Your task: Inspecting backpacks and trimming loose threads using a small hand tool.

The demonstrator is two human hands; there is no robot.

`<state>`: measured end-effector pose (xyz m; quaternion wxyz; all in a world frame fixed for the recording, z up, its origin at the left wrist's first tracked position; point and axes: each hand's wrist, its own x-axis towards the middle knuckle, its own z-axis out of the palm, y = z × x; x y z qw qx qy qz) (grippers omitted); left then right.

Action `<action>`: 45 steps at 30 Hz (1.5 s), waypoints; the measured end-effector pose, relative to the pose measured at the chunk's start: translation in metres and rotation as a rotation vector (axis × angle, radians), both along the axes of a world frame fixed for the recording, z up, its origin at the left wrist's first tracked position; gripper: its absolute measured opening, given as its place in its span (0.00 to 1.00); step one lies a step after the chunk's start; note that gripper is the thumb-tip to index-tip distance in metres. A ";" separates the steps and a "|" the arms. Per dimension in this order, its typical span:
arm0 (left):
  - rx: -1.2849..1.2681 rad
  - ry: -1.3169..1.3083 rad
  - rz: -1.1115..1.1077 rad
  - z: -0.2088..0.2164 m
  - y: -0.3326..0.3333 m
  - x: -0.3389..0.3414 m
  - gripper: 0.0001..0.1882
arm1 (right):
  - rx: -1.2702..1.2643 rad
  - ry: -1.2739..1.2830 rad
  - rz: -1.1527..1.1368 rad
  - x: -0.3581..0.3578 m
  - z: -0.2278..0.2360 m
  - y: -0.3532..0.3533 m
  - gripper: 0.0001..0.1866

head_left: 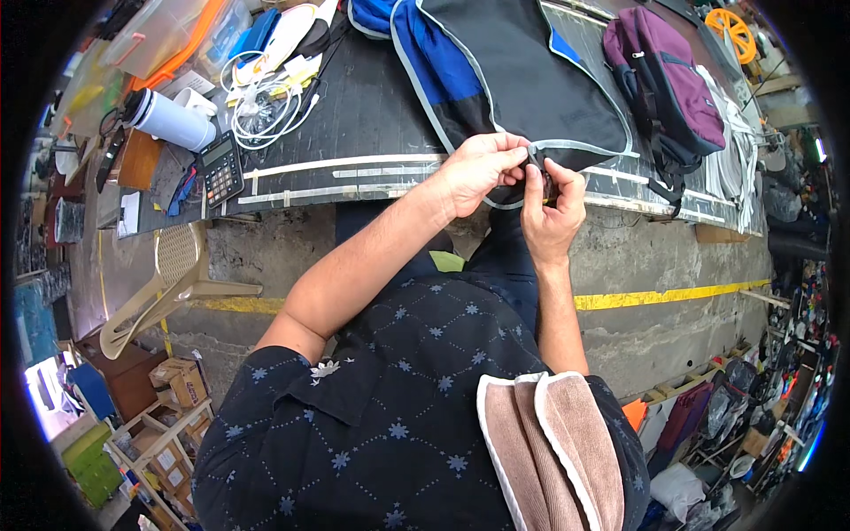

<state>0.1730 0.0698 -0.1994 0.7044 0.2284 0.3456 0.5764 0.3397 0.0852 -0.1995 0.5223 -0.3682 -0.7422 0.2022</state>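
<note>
A black and blue fabric piece with grey edge binding [558, 97] lies on the table, its near edge hanging a little over the front. My left hand [478, 173] is closed in a pinch at that bound near edge, thumb and forefinger together. Close beside it on the right, my right hand [553, 208] is also closed, fingertips pressed around a small dark bit at the same edge. What exactly lies between the right fingers is too small and covered to make out. Both hands meet just past the table's front edge.
A calculator [220, 170], a pale bottle [177, 122] and coiled white cable [266, 111] occupy the left of the black table [372, 106]. To the right rests a purple backpack [668, 88]. A beige plastic chair [173, 274] stands at left; a folded brown cloth [558, 442] hangs over my shoulder.
</note>
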 end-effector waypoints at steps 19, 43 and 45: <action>-0.007 0.156 0.042 0.012 -0.005 0.008 0.10 | 0.018 0.001 -0.024 0.004 -0.002 0.001 0.13; 0.028 0.304 0.105 0.017 -0.010 0.014 0.09 | 0.075 -0.068 -0.036 0.002 0.004 0.004 0.11; 0.036 0.321 0.092 0.016 -0.011 0.014 0.10 | 0.182 -0.095 -0.033 0.003 0.004 0.006 0.10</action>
